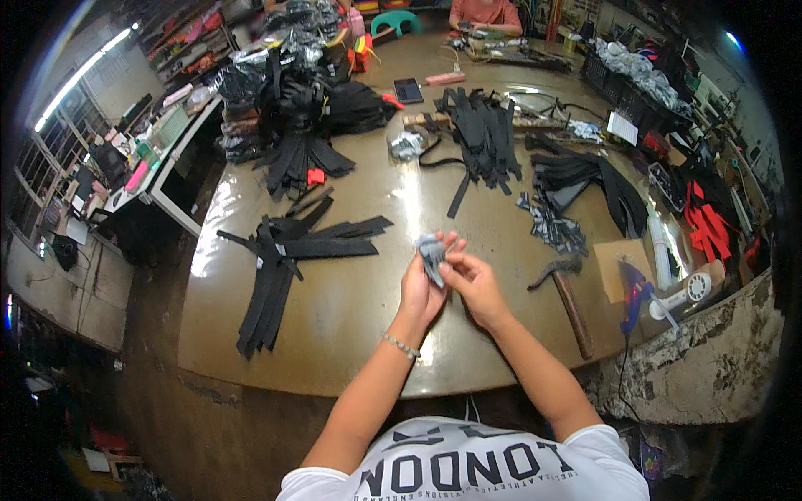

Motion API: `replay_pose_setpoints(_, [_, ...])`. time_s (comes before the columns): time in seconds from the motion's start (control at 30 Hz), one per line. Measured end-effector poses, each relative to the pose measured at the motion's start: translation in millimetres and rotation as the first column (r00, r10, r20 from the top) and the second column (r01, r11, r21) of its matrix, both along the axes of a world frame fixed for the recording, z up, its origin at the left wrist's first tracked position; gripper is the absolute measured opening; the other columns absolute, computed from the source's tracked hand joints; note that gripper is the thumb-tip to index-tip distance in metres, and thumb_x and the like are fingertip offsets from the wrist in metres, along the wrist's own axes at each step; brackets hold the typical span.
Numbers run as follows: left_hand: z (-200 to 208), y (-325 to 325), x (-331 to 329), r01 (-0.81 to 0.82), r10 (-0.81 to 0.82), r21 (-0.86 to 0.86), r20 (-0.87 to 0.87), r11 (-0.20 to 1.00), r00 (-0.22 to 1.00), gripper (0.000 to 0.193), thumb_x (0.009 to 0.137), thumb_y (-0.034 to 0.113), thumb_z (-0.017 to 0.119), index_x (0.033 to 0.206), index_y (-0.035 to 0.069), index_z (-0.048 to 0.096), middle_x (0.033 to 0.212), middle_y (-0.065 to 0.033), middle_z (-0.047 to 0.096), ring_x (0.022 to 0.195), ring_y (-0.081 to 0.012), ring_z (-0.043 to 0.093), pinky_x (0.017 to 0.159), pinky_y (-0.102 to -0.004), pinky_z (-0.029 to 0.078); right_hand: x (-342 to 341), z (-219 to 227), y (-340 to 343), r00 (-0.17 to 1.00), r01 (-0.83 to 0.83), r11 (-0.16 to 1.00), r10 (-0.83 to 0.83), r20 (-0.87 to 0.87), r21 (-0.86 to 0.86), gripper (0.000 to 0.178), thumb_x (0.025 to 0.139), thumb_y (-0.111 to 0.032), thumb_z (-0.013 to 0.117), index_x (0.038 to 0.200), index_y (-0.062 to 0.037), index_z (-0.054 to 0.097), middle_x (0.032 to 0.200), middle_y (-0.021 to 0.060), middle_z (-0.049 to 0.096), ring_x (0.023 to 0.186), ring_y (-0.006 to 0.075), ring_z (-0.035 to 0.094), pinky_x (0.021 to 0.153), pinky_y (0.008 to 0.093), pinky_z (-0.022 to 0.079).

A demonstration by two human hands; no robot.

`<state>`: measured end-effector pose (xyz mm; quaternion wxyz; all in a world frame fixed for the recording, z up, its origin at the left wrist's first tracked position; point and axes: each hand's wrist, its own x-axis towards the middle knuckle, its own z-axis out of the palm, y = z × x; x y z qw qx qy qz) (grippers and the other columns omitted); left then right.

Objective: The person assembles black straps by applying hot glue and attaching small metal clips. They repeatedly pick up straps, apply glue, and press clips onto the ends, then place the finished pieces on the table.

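Observation:
Above the middle of the brown table (359,351), my left hand (422,292) holds a small stack of grey, flat label-like pieces (431,252) in its palm and fingers. The fingers of my right hand (473,282) are closed on the near right edge of the same stack. What the pieces are exactly is too small to tell. To the left of my hands lies a crossed pile of black straps (280,250). On the right, a loose heap of similar grey pieces (555,230) lies beside a bundle of black straps (614,188).
A hammer (572,313), a cardboard square (618,259), a purple glue gun (635,296) and a small white fan (693,288) lie at the right. More black straps (484,134) lie ahead, near a phone (408,91). Stacked bundles (280,92) stand far left. Another person (489,15) sits opposite.

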<state>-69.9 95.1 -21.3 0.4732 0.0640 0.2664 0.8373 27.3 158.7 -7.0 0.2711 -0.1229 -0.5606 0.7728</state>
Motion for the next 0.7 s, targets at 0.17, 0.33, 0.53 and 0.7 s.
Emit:
replay_pose_setpoints(0.17, [0.3,-0.9,1.3,-0.067,0.057,-0.03,-0.247,0.997,0.967,0.048,0.107,0.034,0.026,0.133,0.0,0.045,0.134,-0.0174,0.054,0.126,-0.0313,0.05,0.108,-0.0441,0.041,5.3,3.8,3.2,0.997,-0.064,0.995,0.067,0.039,-0.079,0.024,0.093,-0.013,0.067,0.111,0.0025,0.065,0.104,0.0048,0.067,0.094,0.0092,0.06,0.087,0.0246,0.047])
replay_pose_setpoints(0.33, [2.9,-1.1,9.7,-0.111,0.077,-0.098,-0.296,0.989,0.952,0.063,0.106,0.049,0.021,0.126,-0.004,0.05,0.12,-0.017,0.061,0.116,-0.0293,0.056,0.104,-0.041,0.043,5.4,1.5,10.6,0.993,-0.04,0.973,0.064,0.098,-0.227,0.026,0.094,-0.016,0.066,0.109,0.0041,0.064,0.102,0.0063,0.068,0.091,0.0095,0.061,0.085,0.0246,0.048])
replay_pose_setpoints(0.53, [2.6,-5.0,6.5,-0.058,0.063,0.069,-0.074,0.996,0.995,0.055,0.104,0.05,0.032,0.137,0.007,0.04,0.094,-0.0103,0.062,0.097,-0.0263,0.063,0.089,-0.0407,0.052,5.0,-2.8,6.5,0.984,-0.079,0.972,0.111,0.137,-0.22,0.025,0.094,-0.013,0.066,0.112,0.0032,0.063,0.102,0.0058,0.067,0.09,0.011,0.064,0.082,0.0253,0.052])
replay_pose_setpoints(0.7, [-0.3,-2.6,6.6,-0.137,0.133,-0.022,-0.122,0.99,0.984,0.041,0.105,0.039,0.042,0.129,0.005,0.043,0.079,-0.0033,0.052,0.078,-0.0175,0.058,0.075,-0.0315,0.052,6.9,-4.1,3.7,0.966,-0.077,0.975,0.125,0.228,-0.208,0.027,0.092,-0.018,0.069,0.111,0.0011,0.064,0.099,0.0048,0.067,0.083,0.0101,0.065,0.068,0.0235,0.056])
